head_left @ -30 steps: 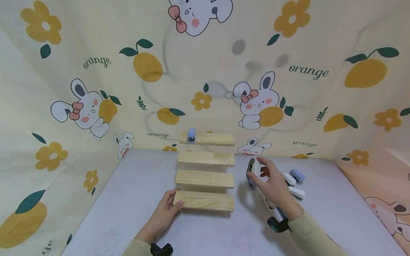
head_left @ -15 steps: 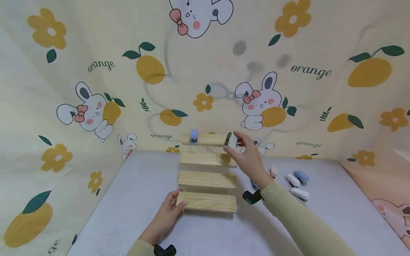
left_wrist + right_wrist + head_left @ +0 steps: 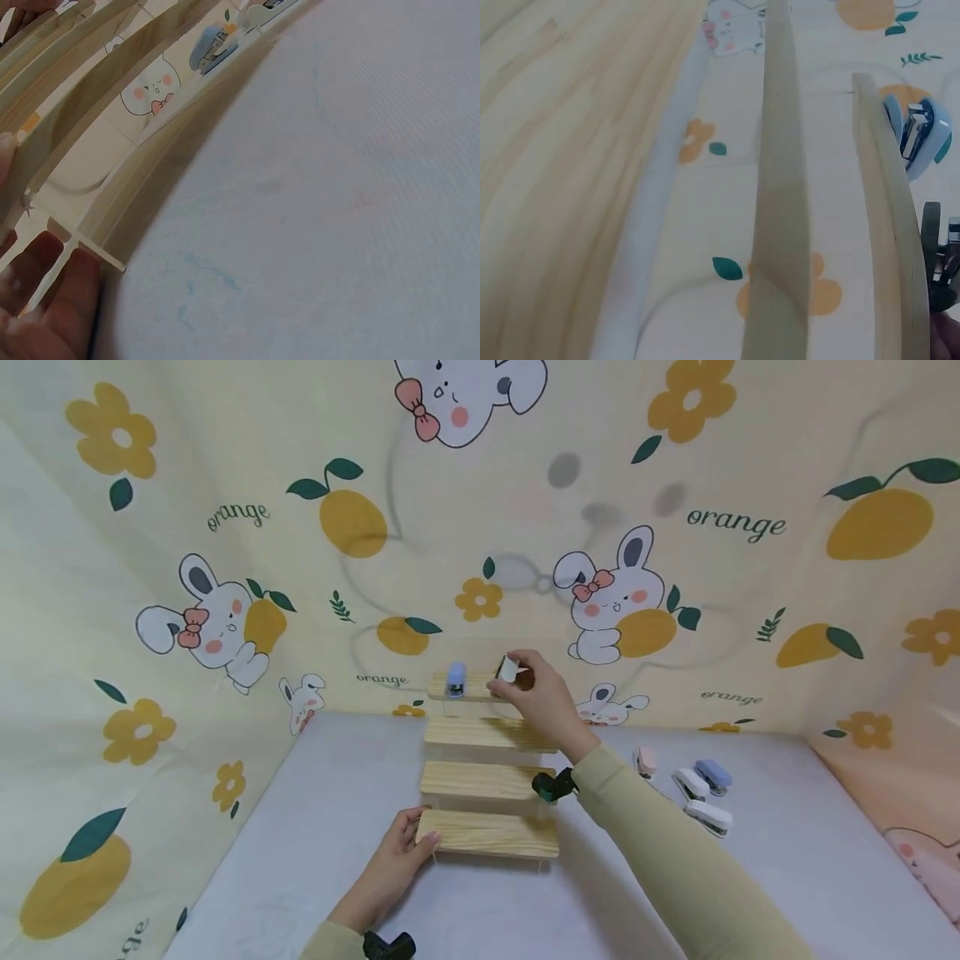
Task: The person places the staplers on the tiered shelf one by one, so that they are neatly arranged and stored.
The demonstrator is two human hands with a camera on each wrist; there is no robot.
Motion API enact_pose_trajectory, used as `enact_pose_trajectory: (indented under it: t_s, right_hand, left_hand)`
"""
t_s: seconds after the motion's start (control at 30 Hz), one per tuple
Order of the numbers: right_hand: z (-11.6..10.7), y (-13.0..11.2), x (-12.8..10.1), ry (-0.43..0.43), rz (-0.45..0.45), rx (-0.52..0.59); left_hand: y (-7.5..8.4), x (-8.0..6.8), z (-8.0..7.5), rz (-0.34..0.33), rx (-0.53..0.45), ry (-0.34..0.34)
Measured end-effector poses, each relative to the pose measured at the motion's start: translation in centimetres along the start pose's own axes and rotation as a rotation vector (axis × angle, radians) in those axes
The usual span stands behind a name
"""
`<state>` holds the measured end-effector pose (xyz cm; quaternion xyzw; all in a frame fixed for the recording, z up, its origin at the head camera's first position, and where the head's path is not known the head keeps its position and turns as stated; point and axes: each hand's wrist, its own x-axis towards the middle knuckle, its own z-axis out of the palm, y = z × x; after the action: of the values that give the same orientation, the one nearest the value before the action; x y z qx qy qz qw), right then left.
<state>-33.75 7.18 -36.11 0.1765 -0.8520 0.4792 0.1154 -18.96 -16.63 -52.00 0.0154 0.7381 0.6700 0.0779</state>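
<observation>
In the head view, you are working over a pale worktop point(image 3: 465, 914), with one wooden rack point(image 3: 487, 834) rising in four stepped shelves towards a printed cloth point(image 3: 450, 493). Your left hand point(image 3: 392, 856) is gripping the left end of the lowest shelf, its thumb lying on top. Your right hand point(image 3: 543, 697) is pinching one white-and-dark stapler point(image 3: 508, 668) between thumb and fingertips, parted only as far as its body, and is holding it tilted over the right part of the top shelf. One shelf-top blue stapler point(image 3: 456, 677) is sitting near the left end of that same shelf. Four more are resting on the worktop, right of the rack: one pink stapler point(image 3: 646, 760), one far white stapler point(image 3: 692, 782), one near white stapler point(image 3: 709, 815) and one worktop blue stapler point(image 3: 714, 773), just beside the far white one. You are showing six staplers here, plus two beige sleeves point(image 3: 667, 852) and two black wrist cameras point(image 3: 553, 786).

In the left wrist view, your fingers are curling under the shelf's end, beside one pale support bar point(image 3: 103, 253).

In the right wrist view, three boards are showing. The shelf-top blue stapler is sitting on the rightmost board, and the held one is appearing near it, with only a sliver of your hand visible; whether it is touching the wood, you cannot quite tell.
</observation>
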Motion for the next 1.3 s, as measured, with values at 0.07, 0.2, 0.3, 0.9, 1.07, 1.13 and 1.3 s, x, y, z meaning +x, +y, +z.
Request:
enact_pose_trajectory:
  t_s: [0.07,0.2,0.3,0.9,1.07,1.13,1.3]
  right_hand:
    - [0.0,-0.2,0.1,-0.011,-0.001,-0.025]
    - [-0.1,-0.2,0.2,-0.069,-0.032,-0.111]
    - [-0.2,-0.1,0.3,-0.096,-0.071,-0.173]
    - [0.4,0.3,-0.6,-0.060,-0.026,-0.401]
    - [0.3,0.4,-0.7,-0.049,-0.069,-0.431]
    - [0.3,0.4,-0.9,-0.051,-0.076,-0.439]
    - [0.5,0.2,-1.6,-0.075,-0.076,-0.481]
  left_hand:
    - [0.1,0.0,0.0,0.006,0.000,0.002]
    - [0.1,0.0,0.0,0.007,-0.003,-0.003]
    - [0.0,0.0,0.0,0.006,0.001,0.001]
    - [-0.2,0.0,-0.3,-0.004,0.005,-0.011]
    - [0.2,0.0,-0.1,0.000,-0.002,-0.018]
    - [0.2,0.0,-0.1,-0.003,0.000,-0.017]
    - [0.2,-0.1,-0.1,-0.005,0.008,-0.013]
